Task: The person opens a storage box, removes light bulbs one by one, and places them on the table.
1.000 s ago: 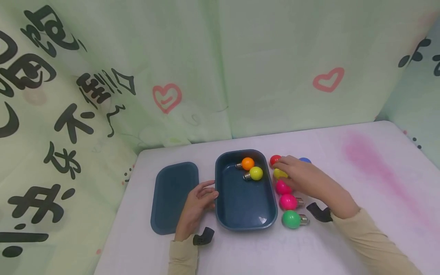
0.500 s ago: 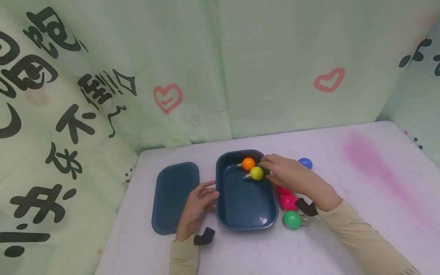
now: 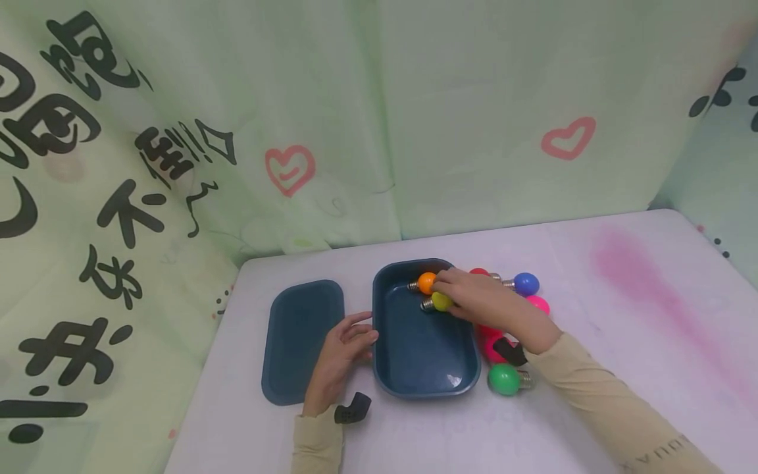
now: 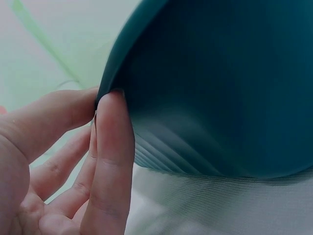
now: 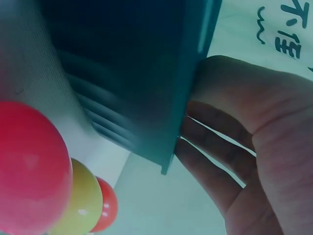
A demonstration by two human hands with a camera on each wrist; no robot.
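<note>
In the head view, a dark blue rectangular tray [image 3: 426, 368] holds an orange light bulb [image 3: 426, 283] and a yellow light bulb [image 3: 439, 302]. My right hand [image 3: 480, 296] reaches over the tray's right rim, its fingers and thumb around the round end of the yellow bulb. The right wrist view shows this hand [image 5: 234, 132] bent over the rim, its fingertips hidden behind the tray wall [image 5: 142, 98]. My left hand [image 3: 339, 352] rests at the tray's left rim with loosely extended fingers. In the left wrist view, the fingertips of that hand [image 4: 73, 161] touch the edge.
Left of the tray lies a flat dark blue lid [image 3: 304, 342]. On the right are a red bulb [image 3: 478, 271], a blue bulb [image 3: 526, 284], a pink bulb [image 3: 537, 305] and a green bulb [image 3: 504, 380]. More bulbs are partly hidden by my arm. A curtain hangs behind the table.
My right hand has moved left from the loose bulbs, over the tray rim to the yellow bulb inside. The blue and pink bulbs at right have come into clearer view. My left hand stays put.
</note>
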